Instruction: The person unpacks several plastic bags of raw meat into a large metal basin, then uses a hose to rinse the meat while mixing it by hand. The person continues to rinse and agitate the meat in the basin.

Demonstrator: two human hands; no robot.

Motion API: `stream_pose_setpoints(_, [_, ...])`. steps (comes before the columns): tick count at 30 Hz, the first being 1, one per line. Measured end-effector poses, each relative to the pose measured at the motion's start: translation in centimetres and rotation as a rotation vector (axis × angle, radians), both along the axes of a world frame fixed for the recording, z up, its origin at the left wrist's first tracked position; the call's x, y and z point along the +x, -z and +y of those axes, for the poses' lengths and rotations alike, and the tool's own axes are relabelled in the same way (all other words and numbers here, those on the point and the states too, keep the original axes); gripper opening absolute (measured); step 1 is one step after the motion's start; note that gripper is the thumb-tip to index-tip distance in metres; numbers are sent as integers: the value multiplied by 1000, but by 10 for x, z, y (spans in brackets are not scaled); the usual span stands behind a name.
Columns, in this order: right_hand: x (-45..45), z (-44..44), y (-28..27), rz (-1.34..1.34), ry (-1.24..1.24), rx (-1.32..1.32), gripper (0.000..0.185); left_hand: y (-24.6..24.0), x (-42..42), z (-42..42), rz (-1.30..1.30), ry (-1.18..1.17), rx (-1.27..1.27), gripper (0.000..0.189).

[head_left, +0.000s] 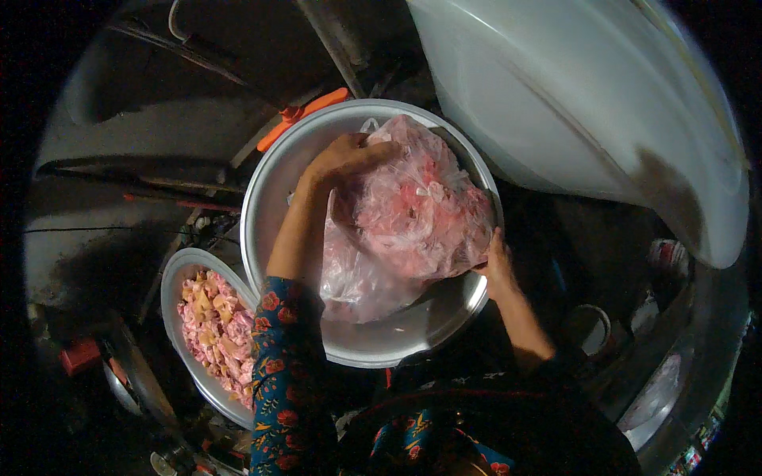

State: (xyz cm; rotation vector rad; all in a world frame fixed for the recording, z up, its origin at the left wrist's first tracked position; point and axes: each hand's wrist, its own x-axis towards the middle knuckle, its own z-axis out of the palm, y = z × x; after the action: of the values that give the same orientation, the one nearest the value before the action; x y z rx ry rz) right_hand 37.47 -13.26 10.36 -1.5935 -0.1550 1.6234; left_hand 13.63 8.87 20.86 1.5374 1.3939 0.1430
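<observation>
A large round metal basin [372, 354] lies before me. In it, towards the right side, a clear plastic bag of pinkish-red, meat-like pieces [417, 208] rests partly over another clear plastic bag [357, 297]. My left hand [357, 156] is on the upper left of the pink bag, its fingers bent over the plastic. At the lower right, by the basin's rim, my right hand [499, 271] holds the side of the same bag; some of its fingers are hidden behind it.
Left of the large basin stands a smaller metal basin [178, 333] filled with pink and yellowish pieces [217, 333]. An orange plastic piece [303, 116] on a pole touches the far rim area. A big whitish translucent container [536, 107] leans in from the upper right.
</observation>
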Motion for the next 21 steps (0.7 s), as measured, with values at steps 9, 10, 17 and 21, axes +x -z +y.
stream_pose_setpoints(9, [15, 8, -8, -714, -233, 381, 38, -16, -31, -54, -154, -190, -41, 69])
stream_pose_setpoints(10, [15, 7, -10, -727, -260, 386, 38, -17, -35, -67, -209, -238, -48, 68])
stream_pose_setpoints(17, [41, -3, -27, -708, -480, 456, 36, -10, -39, -118, -375, -536, 18, 45])
stream_pose_setpoints(21, [50, -38, -21, -606, -388, 537, 25, -4, -31, -115, -244, -438, 153, 30])
